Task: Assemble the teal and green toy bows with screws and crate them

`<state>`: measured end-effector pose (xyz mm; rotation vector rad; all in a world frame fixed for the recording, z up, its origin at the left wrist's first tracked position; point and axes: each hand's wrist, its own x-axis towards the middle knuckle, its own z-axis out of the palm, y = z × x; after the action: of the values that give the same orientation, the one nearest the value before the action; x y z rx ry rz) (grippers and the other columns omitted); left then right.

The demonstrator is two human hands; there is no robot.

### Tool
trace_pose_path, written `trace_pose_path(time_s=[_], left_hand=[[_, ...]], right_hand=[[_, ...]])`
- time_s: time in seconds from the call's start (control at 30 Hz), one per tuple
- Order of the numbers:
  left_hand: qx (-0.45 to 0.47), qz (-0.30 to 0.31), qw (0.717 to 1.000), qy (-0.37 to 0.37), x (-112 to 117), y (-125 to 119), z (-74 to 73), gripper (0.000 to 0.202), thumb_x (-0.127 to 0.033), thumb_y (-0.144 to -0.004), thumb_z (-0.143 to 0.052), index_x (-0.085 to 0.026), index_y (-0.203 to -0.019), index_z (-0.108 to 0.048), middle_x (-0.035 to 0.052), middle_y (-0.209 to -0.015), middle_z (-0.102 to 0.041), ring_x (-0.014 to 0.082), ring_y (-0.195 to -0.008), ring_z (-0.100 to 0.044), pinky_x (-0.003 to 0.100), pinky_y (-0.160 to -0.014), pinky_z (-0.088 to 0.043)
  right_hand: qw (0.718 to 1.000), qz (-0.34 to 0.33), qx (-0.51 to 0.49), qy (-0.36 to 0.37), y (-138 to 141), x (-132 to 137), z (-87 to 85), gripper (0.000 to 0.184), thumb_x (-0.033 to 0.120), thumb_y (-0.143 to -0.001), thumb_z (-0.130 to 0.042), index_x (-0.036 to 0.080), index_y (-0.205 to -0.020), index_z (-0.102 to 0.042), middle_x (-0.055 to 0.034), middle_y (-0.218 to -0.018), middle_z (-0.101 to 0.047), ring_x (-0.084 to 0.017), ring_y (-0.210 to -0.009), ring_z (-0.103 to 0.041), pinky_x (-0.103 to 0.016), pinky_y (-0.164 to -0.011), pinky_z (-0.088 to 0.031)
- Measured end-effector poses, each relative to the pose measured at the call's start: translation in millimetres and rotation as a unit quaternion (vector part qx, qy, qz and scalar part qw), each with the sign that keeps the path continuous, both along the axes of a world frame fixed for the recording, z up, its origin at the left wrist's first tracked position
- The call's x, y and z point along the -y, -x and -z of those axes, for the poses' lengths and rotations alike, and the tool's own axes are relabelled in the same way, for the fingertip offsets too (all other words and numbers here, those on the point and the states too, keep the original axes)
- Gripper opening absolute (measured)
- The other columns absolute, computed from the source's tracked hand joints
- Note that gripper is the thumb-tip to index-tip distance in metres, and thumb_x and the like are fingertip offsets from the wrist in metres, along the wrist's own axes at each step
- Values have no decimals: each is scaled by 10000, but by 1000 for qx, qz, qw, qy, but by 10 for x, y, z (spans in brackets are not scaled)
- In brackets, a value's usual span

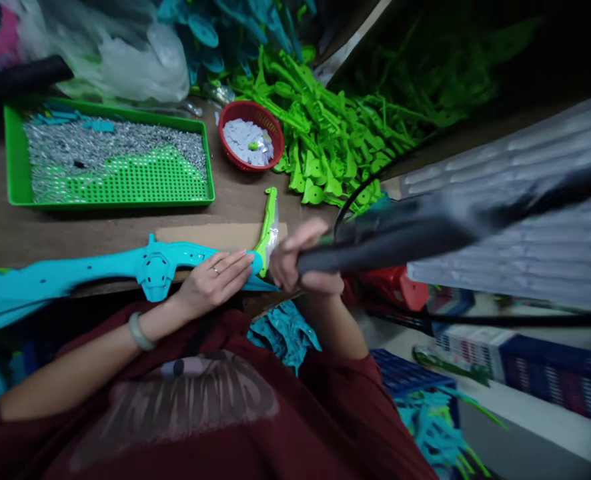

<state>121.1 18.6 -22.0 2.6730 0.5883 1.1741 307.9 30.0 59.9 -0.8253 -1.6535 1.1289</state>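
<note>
A long turquoise plastic piece with a hexagonal hub lies along the table's near edge, its left end out of frame. My left hand holds down its right end, fingers together and stretched over it; the thumb is hidden. At that end, a lime-green curved arm meets the turquoise piece and points away from me. Closed around a dark, long electric screwdriver, my right hand is just right of the joint. Motion blurs this hand, and the tool's tip cannot be made out.
A green tray of screws stands at the back left, beside a red basket of small white pieces. Lime-green parts are heaped behind. A black cable loops near the tool. Turquoise parts lie below the table edge.
</note>
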Motion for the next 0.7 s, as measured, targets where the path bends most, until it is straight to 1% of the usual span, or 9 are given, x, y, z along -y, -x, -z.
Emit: trace_pose_path(time_s=[0.07, 0.17, 0.23, 0.33, 0.4, 0.47, 0.53, 0.6, 0.7], left_hand=[[-27, 7, 1000, -1, 10, 33, -28, 319, -61, -966, -488, -125, -1248, -622, 150, -1313, -645, 267, -1273, -582, 408, -988, -495], [-54, 13, 998, 5, 62, 126, -85, 346, -91, -975, -477, -138, -1299, -590, 152, -1324, -637, 265, -1286, -572, 406, -1000, -477], [-51, 12, 999, -2, 101, 228, -136, 356, -110, -969, -488, -119, -1315, -572, 176, -1301, -647, 274, -1298, -561, 409, -997, -473], [-25, 10, 999, -28, 166, 407, -226, 335, -112, -944, -518, -82, -1270, -589, 208, -1218, -687, 284, -1304, -554, 404, -989, -481], [-21, 15, 999, -40, 217, 510, -275, 302, -114, -930, -539, -99, -1223, -609, 191, -1180, -709, 277, -1298, -560, 401, -990, -489], [-37, 24, 998, -35, 266, 588, -286, 280, -119, -914, -568, -147, -1188, -615, 147, -1165, -725, 266, -1281, -577, 410, -995, -497], [-46, 24, 998, -23, 309, 658, -247, 289, -134, -894, -602, -205, -1175, -606, 98, -1146, -737, 259, -1238, -612, 427, -982, -509], [-41, 3, 999, -11, 344, 747, -175, 318, -167, -886, -614, -262, -1188, -586, 63, -1110, -743, 261, -1167, -655, 458, -957, -516], [-49, -36, 997, 43, 371, 924, -79, 329, -226, -884, -605, -325, -1195, -566, 49, -1032, -738, 285, -1055, -678, 536, -936, -495]], right_hand=[[994, 85, -71, -13, 165, -344, -149, 481, 644, -814, -606, 295, -1103, -443, 113, -542, -437, -106, -380, -438, -240, -401, -437], [988, 154, 4, -15, 351, -827, -379, 488, 622, -832, -598, 234, -1107, -489, 43, -731, -552, -131, -601, -571, -283, -603, -548], [981, 168, 87, -50, 328, -939, -447, 492, 567, -809, -657, 207, -1113, -514, -16, -927, -630, -162, -849, -624, -314, -816, -560], [957, 220, 166, -86, 137, -588, -320, 317, 362, -810, -699, 180, -1030, -561, -70, -1062, -633, -190, -1018, -588, -346, -941, -515], [960, 218, 172, -30, -15, -114, -131, 130, 285, -861, -631, 172, -876, -569, -33, -869, -608, -155, -824, -599, -315, -790, -544], [975, 175, 115, 71, -129, 364, 68, 150, 290, -861, -651, 174, -841, -558, 11, -774, -552, -101, -641, -559, -236, -582, -509], [982, 137, 7, 128, -167, 709, 241, 272, 330, -810, -735, 184, -949, -552, 4, -876, -556, -83, -633, -583, -204, -520, -507], [985, 134, -57, 93, -139, 868, 379, 381, 328, -786, -773, 202, -1069, -550, -41, -1041, -551, -118, -798, -645, -244, -644, -589], [983, 177, -9, -56, -75, 823, 550, 304, 232, -852, -705, 204, -1136, -599, -85, -1123, -543, -178, -1049, -612, -354, -889, -593]])
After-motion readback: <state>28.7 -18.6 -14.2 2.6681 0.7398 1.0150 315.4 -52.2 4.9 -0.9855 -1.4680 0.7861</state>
